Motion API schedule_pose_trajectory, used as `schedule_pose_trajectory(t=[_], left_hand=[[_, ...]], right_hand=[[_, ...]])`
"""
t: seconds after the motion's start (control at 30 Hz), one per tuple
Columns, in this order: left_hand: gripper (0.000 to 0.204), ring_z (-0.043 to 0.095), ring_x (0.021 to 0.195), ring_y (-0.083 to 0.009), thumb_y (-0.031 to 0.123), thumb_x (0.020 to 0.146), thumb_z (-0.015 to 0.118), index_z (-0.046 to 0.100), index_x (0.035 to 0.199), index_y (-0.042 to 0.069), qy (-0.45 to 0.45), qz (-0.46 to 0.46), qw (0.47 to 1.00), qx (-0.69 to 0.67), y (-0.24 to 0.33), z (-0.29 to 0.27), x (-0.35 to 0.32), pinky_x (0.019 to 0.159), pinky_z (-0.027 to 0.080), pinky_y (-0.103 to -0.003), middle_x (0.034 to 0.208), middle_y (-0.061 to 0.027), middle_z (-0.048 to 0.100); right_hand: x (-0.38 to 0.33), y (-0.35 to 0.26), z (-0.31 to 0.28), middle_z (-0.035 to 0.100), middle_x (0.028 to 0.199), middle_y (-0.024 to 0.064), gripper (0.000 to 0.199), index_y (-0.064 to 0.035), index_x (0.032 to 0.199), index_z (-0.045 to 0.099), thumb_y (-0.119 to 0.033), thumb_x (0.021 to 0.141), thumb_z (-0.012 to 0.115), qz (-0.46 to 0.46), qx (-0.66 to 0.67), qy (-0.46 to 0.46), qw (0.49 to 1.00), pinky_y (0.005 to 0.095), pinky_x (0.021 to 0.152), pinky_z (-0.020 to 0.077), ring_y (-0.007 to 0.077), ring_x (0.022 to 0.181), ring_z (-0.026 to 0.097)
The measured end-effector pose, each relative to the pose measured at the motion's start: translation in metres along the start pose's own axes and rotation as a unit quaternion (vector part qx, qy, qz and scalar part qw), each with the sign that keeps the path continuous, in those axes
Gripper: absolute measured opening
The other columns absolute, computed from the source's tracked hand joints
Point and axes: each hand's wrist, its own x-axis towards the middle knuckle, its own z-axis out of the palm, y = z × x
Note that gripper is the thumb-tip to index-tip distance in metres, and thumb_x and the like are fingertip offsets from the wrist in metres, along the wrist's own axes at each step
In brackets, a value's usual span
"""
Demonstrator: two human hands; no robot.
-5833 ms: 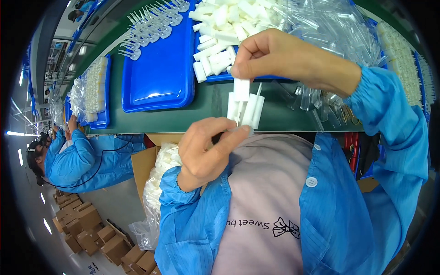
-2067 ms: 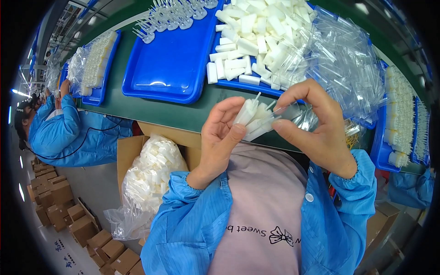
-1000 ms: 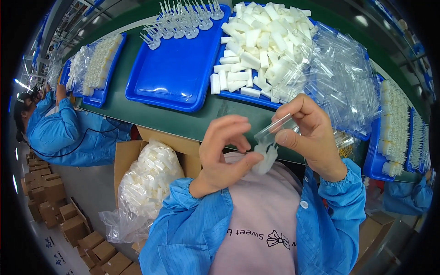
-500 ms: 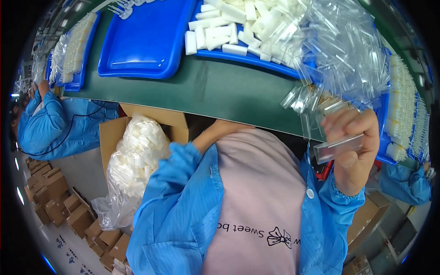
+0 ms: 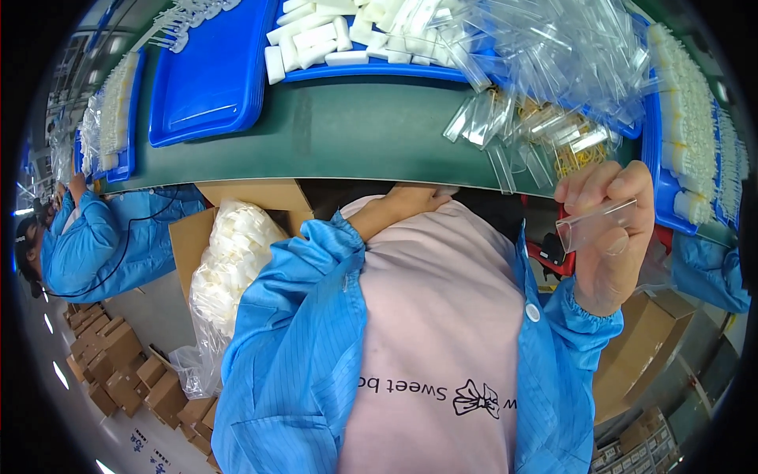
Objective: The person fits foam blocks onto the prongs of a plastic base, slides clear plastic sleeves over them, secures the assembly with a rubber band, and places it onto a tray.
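Observation:
My right hand (image 5: 609, 237) is raised off the table's front edge at the right. Its thumb and fingers pinch a clear flat plastic sleeve (image 5: 592, 229), tilted slightly. My left hand (image 5: 414, 201) lies against my shirt at the table's front edge, with its fingers partly hidden. Several similar clear sleeves (image 5: 485, 118) lie loose on the green table (image 5: 347, 130), by a bunch of yellow rubber bands (image 5: 580, 150). Behind them a big heap of clear sleeves (image 5: 572, 55) spreads over a blue tray. White rectangular blocks (image 5: 316, 39) are piled to the left of that heap.
A blue tray (image 5: 209, 87) stands at the left, with white plastic pieces (image 5: 185, 20) behind it. Rows of white parts (image 5: 687, 118) fill a tray at the right. Below the table, a carton (image 5: 185, 245) holds a bag of white pieces (image 5: 229, 268). A co-worker (image 5: 110, 237) sits at left.
My right hand has risen slightly with the sleeve and turned it, showing its broad face. My left hand has shifted a little along the table's edge. The view has tilted and shifted.

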Motion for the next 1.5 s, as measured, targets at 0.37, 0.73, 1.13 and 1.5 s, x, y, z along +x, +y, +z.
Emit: schedule_pose_trajectory(t=[0.37, 0.73, 1.13, 1.5], left_hand=[[0.046, 0.058, 0.097, -0.0239, 0.020, 0.077, 0.070, 0.053, 0.117, 0.005, -0.011, 0.054, 0.951, -0.304, 0.020, -0.007, -0.040, 0.086, 0.045, -0.033, 0.106, -0.0122, 0.060], [0.065, 0.053, 0.099, -0.0334, 0.021, 0.086, 0.059, 0.027, 0.140, 0.003, 0.100, 0.169, 0.960, -0.199, 0.148, -0.096, -0.134, 0.087, 0.042, -0.037, 0.113, -0.0197, 0.050], [0.051, 0.052, 0.101, -0.0226, 0.011, 0.079, 0.068, 0.052, 0.127, 0.002, 0.276, 0.244, 0.887, -0.277, 0.149, -0.086, -0.117, 0.085, 0.044, -0.031, 0.115, -0.0151, 0.049], [0.047, 0.052, 0.103, -0.0242, 0.014, 0.081, 0.069, 0.054, 0.123, -0.001, 0.241, 0.247, 0.911, -0.225, 0.141, -0.100, -0.077, 0.085, 0.045, -0.033, 0.118, -0.0169, 0.049]], right_hand=[[-0.049, 0.012, 0.019, 0.059, 0.091, 0.0107, 0.041, -0.0033, 0.102, 0.050, -0.018, 0.074, 0.076, -0.019, 0.030, -0.020, 0.999, 0.0255, 0.074, 0.0457, 0.0149, 0.082, 0.057], [-0.100, 0.011, 0.050, 0.057, 0.094, 0.0091, 0.043, -0.0016, 0.108, 0.045, 0.003, 0.072, 0.069, -0.112, -0.155, 0.028, 0.981, 0.0255, 0.078, 0.0445, 0.0138, 0.086, 0.056], [-0.101, 0.016, 0.041, 0.057, 0.094, 0.0101, 0.042, -0.0031, 0.107, 0.042, 0.002, 0.074, 0.067, -0.160, -0.140, 0.095, 0.973, 0.0254, 0.079, 0.0446, 0.0138, 0.084, 0.055], [-0.063, 0.028, 0.019, 0.058, 0.093, 0.0090, 0.036, -0.0027, 0.103, 0.044, 0.006, 0.075, 0.066, -0.082, -0.108, 0.092, 0.986, 0.0253, 0.078, 0.0454, 0.0130, 0.085, 0.057]])
